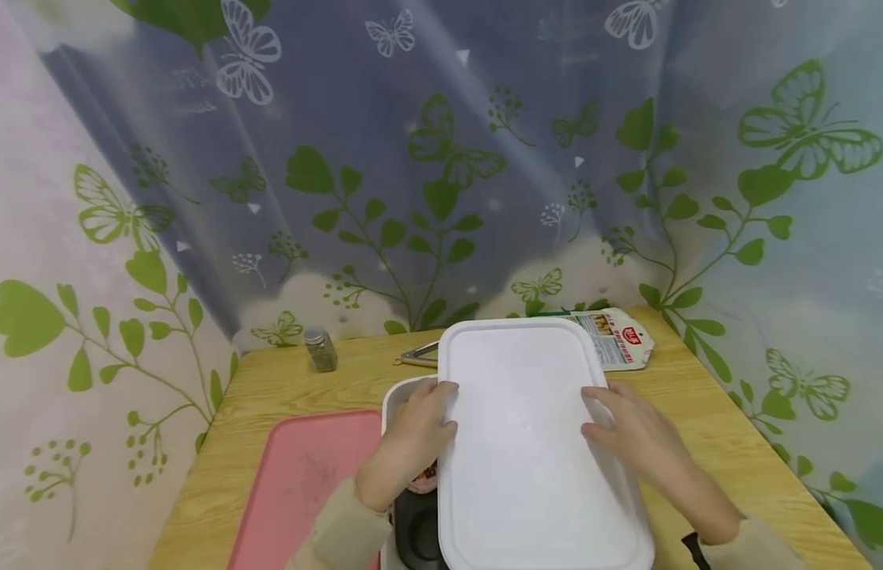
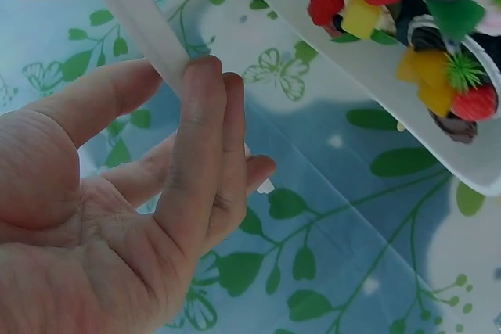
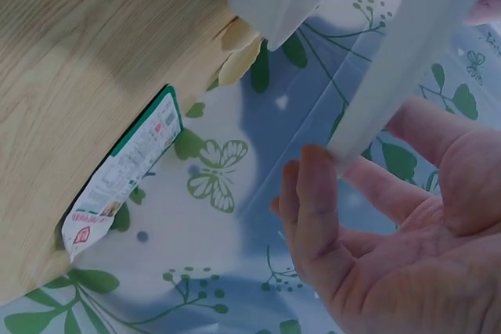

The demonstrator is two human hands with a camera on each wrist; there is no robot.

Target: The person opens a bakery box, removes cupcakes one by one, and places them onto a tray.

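Both hands hold a white rectangular lid (image 1: 519, 443) by its two long sides, raised above the table and tilted. My left hand (image 1: 416, 431) grips the left edge, thumb on top and fingers bent beneath. On the opposite edge, my right hand (image 1: 637, 431) pinches in the same way. Below the lid is a white container (image 1: 389, 400), mostly covered by it in the head view. Inside it, a dark muffin pan (image 1: 416, 526) shows in part, and the left wrist view reveals fruit-topped pastries (image 2: 438, 76) that look like toys.
A pink tray (image 1: 309, 467) lies left of the container. Toward the back of the wooden table (image 1: 270, 380) stand a small glass jar (image 1: 320, 350) and metal tongs (image 1: 418, 356), partly hidden by the lid. A printed food package (image 1: 619, 340) lies at the back right. Butterfly-patterned curtains surround the table.
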